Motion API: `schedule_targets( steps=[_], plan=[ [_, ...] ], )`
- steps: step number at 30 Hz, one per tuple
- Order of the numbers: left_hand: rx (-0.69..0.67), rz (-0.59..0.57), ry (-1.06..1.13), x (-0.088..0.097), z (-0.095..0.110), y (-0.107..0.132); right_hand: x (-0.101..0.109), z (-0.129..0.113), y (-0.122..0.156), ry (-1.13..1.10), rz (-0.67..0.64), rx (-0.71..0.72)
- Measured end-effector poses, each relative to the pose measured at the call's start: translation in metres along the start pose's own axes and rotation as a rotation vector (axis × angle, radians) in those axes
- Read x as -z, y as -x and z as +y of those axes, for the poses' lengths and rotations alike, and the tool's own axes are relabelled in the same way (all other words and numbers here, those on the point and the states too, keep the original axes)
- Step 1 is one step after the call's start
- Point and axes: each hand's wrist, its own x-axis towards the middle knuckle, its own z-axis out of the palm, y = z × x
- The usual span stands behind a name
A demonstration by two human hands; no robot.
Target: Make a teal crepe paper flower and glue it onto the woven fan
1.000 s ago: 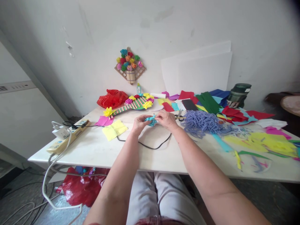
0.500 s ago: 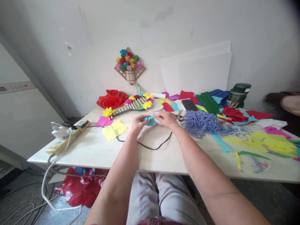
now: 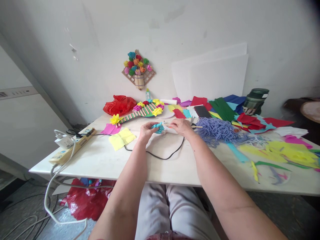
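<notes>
view: head-worn | faces: forward and down over table [image 3: 160, 166] toward wall [image 3: 100, 40] | range: near | far-right edge: seemingly blurred

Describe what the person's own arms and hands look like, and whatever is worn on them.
Both forearms are bare from the elbows down, with no sleeves in view. The left hand and right hand wear no gloves; no watch or bracelet shows at either wrist. Rings are too small to tell.

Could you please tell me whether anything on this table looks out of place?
Nothing looks damaged or spilled. Loose paper scraps litter the right of the table beside a tangled yarn heap, and the power strip lies at the left edge, its cable hanging to the floor. The left hand holds a blue paper flower.
</notes>
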Motion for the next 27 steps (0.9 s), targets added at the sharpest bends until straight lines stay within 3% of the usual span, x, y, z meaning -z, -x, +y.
schedule_targets(
  steps=[5, 9, 12, 16, 22, 27],
  plan=[
    [0.007, 0.030, 0.059, 0.002, -0.001, -0.001, 0.001, 0.012, 0.000, -0.041, 0.000, -0.068],
    [0.008, 0.042, 0.116, 0.003, -0.001, -0.002, -0.006, 0.028, 0.000, 0.069, 0.029, -0.272],
    [0.008, 0.034, 0.139, 0.002, -0.002, -0.002, -0.016, 0.041, 0.000, 0.127, -0.066, -0.440],
    [-0.004, 0.038, 0.141, 0.001, -0.001, -0.001, -0.025, 0.051, 0.003, 0.173, -0.187, -0.514],
    [-0.012, 0.086, 0.100, 0.000, 0.003, -0.001, -0.023, 0.033, 0.001, 0.141, 0.014, -0.221],
    [-0.079, 0.161, 0.065, -0.001, 0.001, -0.003, -0.031, -0.002, 0.003, 0.177, -0.211, -0.123]
  ],
)
